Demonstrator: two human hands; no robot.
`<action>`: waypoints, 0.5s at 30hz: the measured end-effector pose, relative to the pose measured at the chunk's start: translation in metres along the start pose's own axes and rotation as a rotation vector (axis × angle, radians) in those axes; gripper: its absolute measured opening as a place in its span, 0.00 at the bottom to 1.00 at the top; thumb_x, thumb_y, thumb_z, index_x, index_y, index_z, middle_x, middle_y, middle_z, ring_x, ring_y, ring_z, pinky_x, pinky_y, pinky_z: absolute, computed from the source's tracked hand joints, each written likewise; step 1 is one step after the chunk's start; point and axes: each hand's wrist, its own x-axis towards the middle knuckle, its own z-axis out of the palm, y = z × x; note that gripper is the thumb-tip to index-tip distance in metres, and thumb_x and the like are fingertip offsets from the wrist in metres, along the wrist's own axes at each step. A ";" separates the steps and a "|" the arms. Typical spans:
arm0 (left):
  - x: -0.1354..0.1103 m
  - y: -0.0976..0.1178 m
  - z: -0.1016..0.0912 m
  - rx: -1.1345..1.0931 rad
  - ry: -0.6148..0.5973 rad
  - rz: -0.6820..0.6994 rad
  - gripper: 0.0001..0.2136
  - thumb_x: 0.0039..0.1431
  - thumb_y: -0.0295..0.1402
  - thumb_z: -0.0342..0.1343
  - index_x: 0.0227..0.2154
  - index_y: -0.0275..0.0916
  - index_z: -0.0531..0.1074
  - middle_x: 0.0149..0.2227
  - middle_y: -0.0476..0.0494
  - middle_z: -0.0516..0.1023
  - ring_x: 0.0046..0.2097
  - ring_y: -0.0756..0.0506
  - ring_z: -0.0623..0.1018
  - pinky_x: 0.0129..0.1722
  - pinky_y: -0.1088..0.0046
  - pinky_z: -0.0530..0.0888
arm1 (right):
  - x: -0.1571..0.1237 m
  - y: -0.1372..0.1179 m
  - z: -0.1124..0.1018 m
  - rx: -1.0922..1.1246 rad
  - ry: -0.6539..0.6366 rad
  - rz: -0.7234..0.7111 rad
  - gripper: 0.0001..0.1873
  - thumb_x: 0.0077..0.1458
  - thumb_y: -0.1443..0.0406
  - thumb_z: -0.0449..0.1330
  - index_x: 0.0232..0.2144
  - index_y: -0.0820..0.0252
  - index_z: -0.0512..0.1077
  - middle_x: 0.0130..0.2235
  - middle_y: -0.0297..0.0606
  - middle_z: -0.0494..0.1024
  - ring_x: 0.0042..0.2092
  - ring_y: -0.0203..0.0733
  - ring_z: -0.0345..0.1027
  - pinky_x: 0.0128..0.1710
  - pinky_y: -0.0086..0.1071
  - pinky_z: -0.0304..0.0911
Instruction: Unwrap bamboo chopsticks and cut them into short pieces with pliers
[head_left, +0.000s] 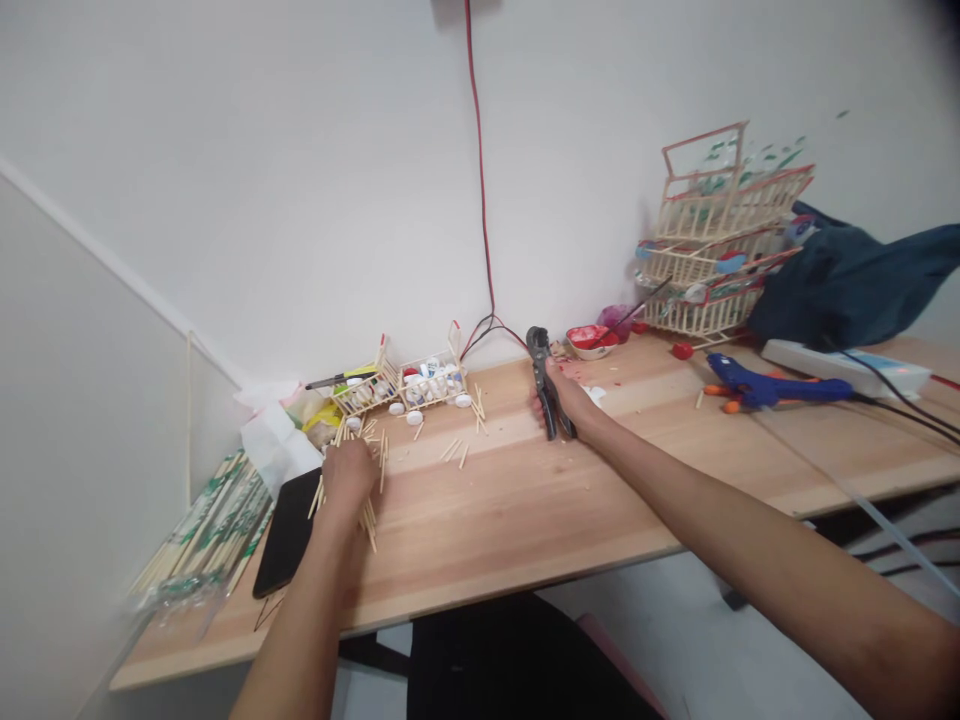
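Note:
My left hand [349, 478] lies palm down on a loose pile of wooden sticks [373, 465] at the left of the wooden table [525, 500], fingers curled onto them. My right hand [568, 398] rests further back in the middle, its fingers wrapped round the handles of black pliers [541, 375] whose jaws point away from me. More sticks lie scattered between the two hands.
Small stick-built baskets [405, 385] with bottle caps stand by the wall. A black phone [289, 530] and wrapped chopsticks [206, 535] lie at the left. A blue glue gun [765, 385], a stacked stick rack [720, 240], a red bowl [589, 340] and dark cloth [855, 280] are at the right.

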 end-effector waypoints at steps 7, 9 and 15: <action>-0.010 0.003 0.001 -0.517 -0.020 0.015 0.05 0.54 0.29 0.54 0.33 0.36 0.73 0.31 0.42 0.78 0.36 0.43 0.77 0.39 0.68 0.72 | 0.000 -0.001 0.000 0.007 -0.011 0.005 0.33 0.58 0.39 0.45 0.24 0.61 0.67 0.18 0.35 0.69 0.17 0.34 0.63 0.15 0.28 0.62; -0.013 0.006 0.003 -0.684 -0.097 0.018 0.08 0.54 0.30 0.55 0.36 0.36 0.74 0.31 0.44 0.79 0.31 0.47 0.77 0.34 0.71 0.73 | 0.001 0.000 0.000 0.009 -0.011 0.003 0.33 0.58 0.39 0.45 0.24 0.61 0.67 0.18 0.34 0.69 0.17 0.34 0.63 0.15 0.28 0.62; -0.014 0.015 0.005 -0.901 -0.228 0.012 0.06 0.54 0.28 0.55 0.33 0.34 0.75 0.35 0.39 0.80 0.30 0.51 0.76 0.35 0.73 0.75 | 0.001 0.001 0.000 0.011 -0.013 0.007 0.35 0.57 0.37 0.44 0.24 0.61 0.67 0.18 0.35 0.69 0.17 0.34 0.63 0.16 0.28 0.62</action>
